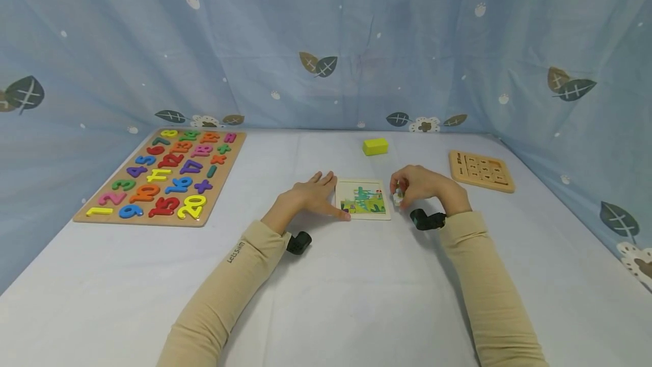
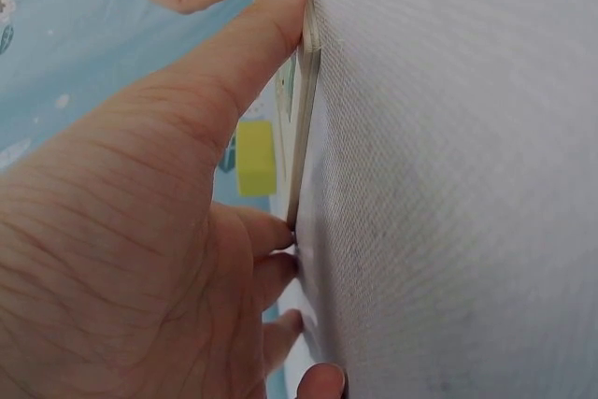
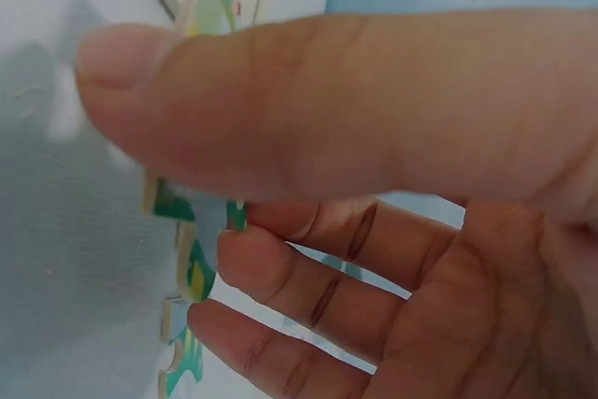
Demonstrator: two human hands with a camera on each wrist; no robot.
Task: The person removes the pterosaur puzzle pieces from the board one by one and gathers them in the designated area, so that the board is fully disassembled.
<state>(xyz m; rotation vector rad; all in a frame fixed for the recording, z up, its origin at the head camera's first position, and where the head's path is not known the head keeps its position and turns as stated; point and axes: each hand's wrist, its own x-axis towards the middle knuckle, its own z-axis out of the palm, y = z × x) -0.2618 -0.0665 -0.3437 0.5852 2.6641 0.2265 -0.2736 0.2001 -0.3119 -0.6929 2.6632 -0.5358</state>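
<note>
A small jigsaw board (image 1: 363,216) with a pale frame lies in the middle of the table, its green and teal picture partly filled in. My left hand (image 1: 314,196) is at the board's left side with fingers spread. In the left wrist view its thumb (image 2: 252,35) lies along the board's edge, and the other fingertips reach down to the tablecloth. Just right of the board, my right hand (image 1: 419,184) holds jigsaw pieces (image 1: 399,193) between thumb and fingers. Several pieces (image 3: 194,263) show at the fingertips in the right wrist view; the thumb hides part of them.
To the left lies a large board (image 1: 216,200) of coloured numbers and signs. A yellow-green block (image 1: 375,146) stands behind the jigsaw board. At the back right is a wooden number puzzle (image 1: 483,170). A blue patterned curtain (image 1: 326,27) hangs along the table's back edge.
</note>
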